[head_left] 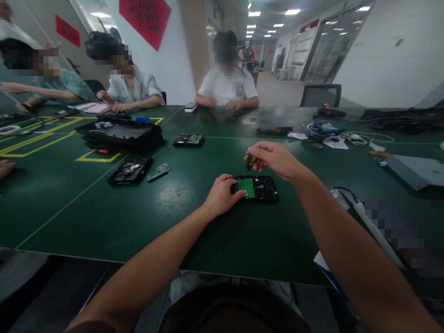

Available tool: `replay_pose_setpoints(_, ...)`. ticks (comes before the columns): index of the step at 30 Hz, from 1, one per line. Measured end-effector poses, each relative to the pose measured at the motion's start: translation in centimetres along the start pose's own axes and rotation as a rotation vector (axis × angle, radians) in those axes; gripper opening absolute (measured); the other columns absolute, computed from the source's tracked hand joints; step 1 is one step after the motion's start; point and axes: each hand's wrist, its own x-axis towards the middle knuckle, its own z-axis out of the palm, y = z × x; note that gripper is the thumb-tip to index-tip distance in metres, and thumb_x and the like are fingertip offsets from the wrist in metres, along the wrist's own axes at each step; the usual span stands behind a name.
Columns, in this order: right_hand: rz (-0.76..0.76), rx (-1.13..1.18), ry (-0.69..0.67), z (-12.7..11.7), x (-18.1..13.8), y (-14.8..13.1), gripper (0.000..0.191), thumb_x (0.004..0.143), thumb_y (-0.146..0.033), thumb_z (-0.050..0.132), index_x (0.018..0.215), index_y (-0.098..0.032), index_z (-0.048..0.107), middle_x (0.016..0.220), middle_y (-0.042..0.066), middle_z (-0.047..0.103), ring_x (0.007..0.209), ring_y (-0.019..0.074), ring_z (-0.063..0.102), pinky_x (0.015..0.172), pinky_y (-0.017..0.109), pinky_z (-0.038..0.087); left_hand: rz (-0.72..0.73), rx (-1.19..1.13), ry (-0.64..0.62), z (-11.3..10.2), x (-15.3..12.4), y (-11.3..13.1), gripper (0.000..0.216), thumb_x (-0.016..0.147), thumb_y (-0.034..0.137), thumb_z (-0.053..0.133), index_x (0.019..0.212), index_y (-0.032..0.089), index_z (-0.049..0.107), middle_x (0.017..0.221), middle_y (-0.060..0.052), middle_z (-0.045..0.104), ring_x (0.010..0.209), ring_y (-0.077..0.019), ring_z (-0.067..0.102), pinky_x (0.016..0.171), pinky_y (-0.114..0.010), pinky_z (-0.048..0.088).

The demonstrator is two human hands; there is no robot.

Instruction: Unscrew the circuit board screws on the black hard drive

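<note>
A black hard drive point(263, 188) lies on the dark green table point(138, 212) in front of me, with its green circuit board point(246, 186) facing up. My left hand point(221, 195) is curled against the drive's left edge, holding it in place. My right hand point(274, 158) is closed around the handle of a small screwdriver point(249, 163) with a black and yellow grip. The screwdriver stands upright with its tip down at the circuit board's top edge.
Another hard drive point(189, 140), a loose circuit board point(158, 171) and an opened black case point(130, 171) lie to the left. A black tray stack point(121, 133) sits behind them. Three people sit at the far side. Cables and papers point(329, 134) lie right; a grey panel point(416, 171) far right.
</note>
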Motion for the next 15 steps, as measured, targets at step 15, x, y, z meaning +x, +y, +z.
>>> replay_pose_setpoints(15,-0.007,0.021,-0.005,-0.14,-0.02,0.04,0.027,0.093,-0.046,0.068,0.094,-0.019,0.069,0.096,0.007,0.075,0.063,0.0102,0.062,0.055,0.024,0.051,-0.057,-0.085,0.029,0.68,0.23,-0.47,0.048,0.079,0.046,0.082,0.113,0.016,0.066,0.129,-0.014,0.06,0.125,-0.0297,0.054,0.109,-0.044,0.045)
